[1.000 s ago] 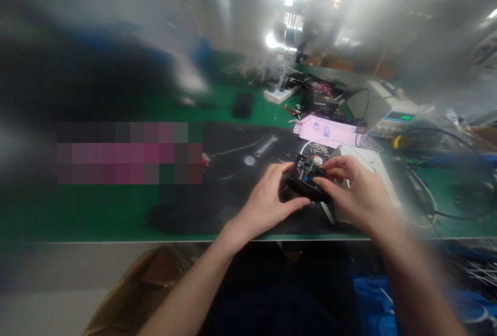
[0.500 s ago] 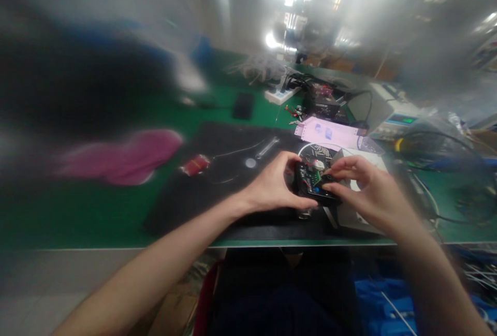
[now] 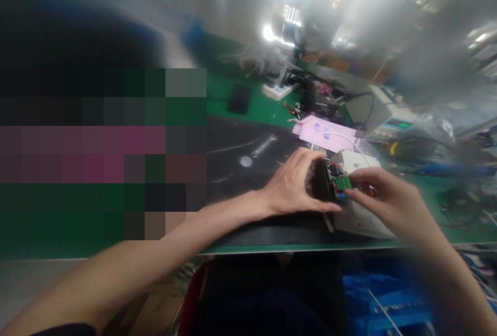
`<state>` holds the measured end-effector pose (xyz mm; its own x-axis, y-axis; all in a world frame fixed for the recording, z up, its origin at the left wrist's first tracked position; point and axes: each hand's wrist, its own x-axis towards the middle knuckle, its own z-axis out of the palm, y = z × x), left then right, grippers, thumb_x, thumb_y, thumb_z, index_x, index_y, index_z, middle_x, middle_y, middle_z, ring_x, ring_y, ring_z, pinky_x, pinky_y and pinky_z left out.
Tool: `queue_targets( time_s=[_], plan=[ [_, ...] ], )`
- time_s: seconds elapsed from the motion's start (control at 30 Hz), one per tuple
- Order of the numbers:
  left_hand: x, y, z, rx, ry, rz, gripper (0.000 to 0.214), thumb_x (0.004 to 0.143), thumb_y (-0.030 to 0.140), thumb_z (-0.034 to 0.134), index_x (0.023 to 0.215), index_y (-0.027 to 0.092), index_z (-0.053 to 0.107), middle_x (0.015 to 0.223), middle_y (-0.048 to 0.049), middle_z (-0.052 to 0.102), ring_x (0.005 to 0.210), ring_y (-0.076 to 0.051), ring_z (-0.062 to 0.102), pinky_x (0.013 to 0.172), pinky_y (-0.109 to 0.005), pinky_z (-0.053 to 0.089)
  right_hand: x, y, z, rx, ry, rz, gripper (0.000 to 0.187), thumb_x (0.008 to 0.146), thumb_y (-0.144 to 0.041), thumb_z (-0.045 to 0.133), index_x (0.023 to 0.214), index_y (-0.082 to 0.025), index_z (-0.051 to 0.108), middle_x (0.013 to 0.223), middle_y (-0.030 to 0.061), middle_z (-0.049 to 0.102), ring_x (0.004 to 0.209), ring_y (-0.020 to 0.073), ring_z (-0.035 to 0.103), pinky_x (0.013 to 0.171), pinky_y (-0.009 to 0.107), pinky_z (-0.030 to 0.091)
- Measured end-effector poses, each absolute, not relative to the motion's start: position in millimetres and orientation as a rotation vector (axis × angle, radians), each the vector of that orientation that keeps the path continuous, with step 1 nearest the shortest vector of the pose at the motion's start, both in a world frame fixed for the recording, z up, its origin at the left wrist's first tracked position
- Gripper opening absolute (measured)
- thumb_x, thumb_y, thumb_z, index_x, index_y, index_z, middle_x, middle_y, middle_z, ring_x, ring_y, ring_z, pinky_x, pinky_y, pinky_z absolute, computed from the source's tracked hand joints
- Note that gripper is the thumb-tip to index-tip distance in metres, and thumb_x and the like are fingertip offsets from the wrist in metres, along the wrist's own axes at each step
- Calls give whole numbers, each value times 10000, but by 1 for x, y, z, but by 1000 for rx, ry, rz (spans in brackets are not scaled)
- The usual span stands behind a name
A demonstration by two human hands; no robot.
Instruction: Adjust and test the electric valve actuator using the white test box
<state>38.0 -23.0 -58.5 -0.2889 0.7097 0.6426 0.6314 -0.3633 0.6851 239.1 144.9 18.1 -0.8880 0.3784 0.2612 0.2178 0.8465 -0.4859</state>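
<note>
Right of centre, just above the table's [image 3: 272, 248] near edge, the left hand [image 3: 295, 187] cups a small black housing [image 3: 323, 183] while the right hand [image 3: 384, 204] pinches the green circuit board [image 3: 342, 183] at its right end. The board looks only partly seated, with red wires loose above it. Behind lie a black mat [image 3: 233, 170], a pink sheet [image 3: 330, 136] and a white power strip [image 3: 277, 91].

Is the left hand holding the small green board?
No, the right hand pinches the green board in its fingers; the left hand grips the black box.
</note>
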Motion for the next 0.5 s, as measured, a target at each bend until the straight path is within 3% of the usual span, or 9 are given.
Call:
queue_targets(
  time_s=[0.13,0.23,0.4,0.5],
  plan=[
    [30,-25,-71,1774,1617,1763,1141,632,611,954,1543,227,384,1505,-145,479,1313,-286,577,1151,-459,537,243,142,18,-526,-2697,510,332,913,-517,773,1143,-287,708,945,-44,699,785,72,649,662,147,493],
    [23,-31,-77,1673,1659,1649,1165,601,665,947,1523,213,400,1444,-161,533,1263,-304,607,1095,-489,555,243,140,17,-558,-2697,458,326,921,-522,764,1145,-296,693,911,-53,682,760,66,638,622,147,466],
    [14,-37,-77,1634,1723,1364,717,774,685,820,1259,193,627,1220,-100,683,1124,-272,667,998,-445,539,246,139,14,-609,-2708,470,331,926,-529,757,1157,-300,695,990,-55,694,827,73,656,679,167,479],
    [13,-37,-78,1642,1687,1353,613,827,645,797,1223,196,659,1178,-74,713,1067,-236,686,953,-383,528,250,142,16,-571,-2736,493,318,942,-505,745,1184,-302,702,1067,-54,707,928,83,682,752,169,496]
  ],
)
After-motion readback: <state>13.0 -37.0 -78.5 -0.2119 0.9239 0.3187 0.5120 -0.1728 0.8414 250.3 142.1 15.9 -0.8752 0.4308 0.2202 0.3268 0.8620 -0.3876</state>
